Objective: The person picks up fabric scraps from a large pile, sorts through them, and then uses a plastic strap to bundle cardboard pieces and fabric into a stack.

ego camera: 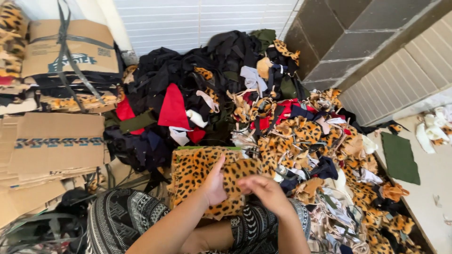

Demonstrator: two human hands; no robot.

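Indoors, both hands' fingers point(221, 164) pinched on leopard fabric point(197, 174) w/ scrap pile point(263, 108), cardboard point(56, 146).

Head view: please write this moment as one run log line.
left hand: holds leopard-print fabric piece | right hand: grips its edge | scrap pile: beyond

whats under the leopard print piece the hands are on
The leopard-print fabric piece lies over the person's patterned lap, under the left hand and right hand. A green edge peeks out behind its top; the rest beneath is covered.
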